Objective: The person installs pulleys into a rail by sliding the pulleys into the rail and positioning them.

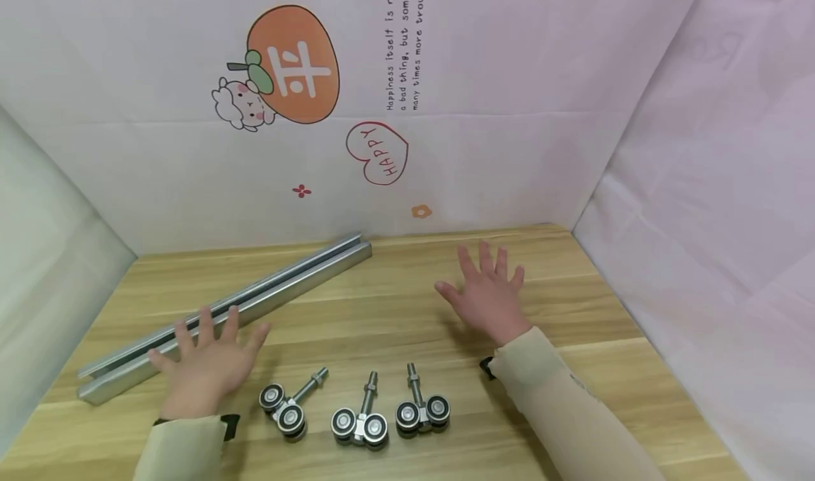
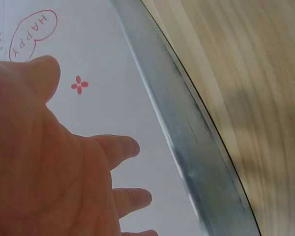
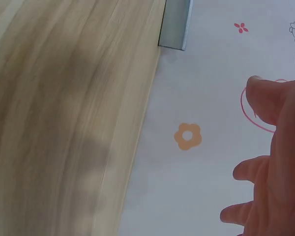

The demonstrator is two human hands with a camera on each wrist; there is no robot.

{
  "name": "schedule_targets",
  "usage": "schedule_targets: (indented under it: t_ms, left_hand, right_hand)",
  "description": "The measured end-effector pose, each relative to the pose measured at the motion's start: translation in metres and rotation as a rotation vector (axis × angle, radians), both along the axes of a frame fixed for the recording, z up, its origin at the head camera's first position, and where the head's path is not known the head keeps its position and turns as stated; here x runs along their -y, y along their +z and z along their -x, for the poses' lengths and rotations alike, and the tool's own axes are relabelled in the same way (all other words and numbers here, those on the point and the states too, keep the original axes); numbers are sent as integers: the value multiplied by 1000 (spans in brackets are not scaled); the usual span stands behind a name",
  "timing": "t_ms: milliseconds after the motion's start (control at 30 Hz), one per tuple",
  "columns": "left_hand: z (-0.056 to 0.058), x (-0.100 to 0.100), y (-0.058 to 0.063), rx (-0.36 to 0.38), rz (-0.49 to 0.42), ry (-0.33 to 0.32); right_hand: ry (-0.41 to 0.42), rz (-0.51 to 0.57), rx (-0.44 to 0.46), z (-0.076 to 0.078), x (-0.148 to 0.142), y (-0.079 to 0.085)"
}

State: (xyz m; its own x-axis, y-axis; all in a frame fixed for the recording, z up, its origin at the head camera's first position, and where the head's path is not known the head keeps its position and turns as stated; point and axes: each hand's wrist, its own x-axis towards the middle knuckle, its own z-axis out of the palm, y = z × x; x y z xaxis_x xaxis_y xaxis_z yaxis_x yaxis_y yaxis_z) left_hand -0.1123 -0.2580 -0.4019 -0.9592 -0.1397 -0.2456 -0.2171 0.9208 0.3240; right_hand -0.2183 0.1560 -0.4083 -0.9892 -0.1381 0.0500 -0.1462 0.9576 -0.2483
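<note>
The left hand [image 1: 206, 369], fingers spread wide and holding nothing, hovers by the metal rail [image 1: 274, 298], which lies slantwise across the left of the desk [image 1: 382, 318]. The right hand [image 1: 489, 300] hovers farther right, its fingers also wide and empty. Three rollers [image 1: 360, 428] with bolts lie between the arms.

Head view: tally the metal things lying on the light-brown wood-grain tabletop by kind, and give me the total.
Silver metal roller trolleys with black-ringed wheels and threaded bolts: 3
Long, straight silver metal channel rail: 1
Total: 4
</note>
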Motion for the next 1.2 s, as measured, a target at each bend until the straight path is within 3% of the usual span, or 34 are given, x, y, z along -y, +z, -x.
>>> schedule_targets:
  t_ms: [267, 567, 1200]
  left_hand:
    - [-5, 24, 1, 11, 1, 62]
    - [-8, 43, 6, 95, 32, 210]
    - [-15, 53, -4, 132, 28, 168]
  right_hand:
    - [85, 58, -26, 12, 14, 3]
    - [199, 80, -81, 26, 36, 6]
    - [278, -3, -64, 47, 81, -1]
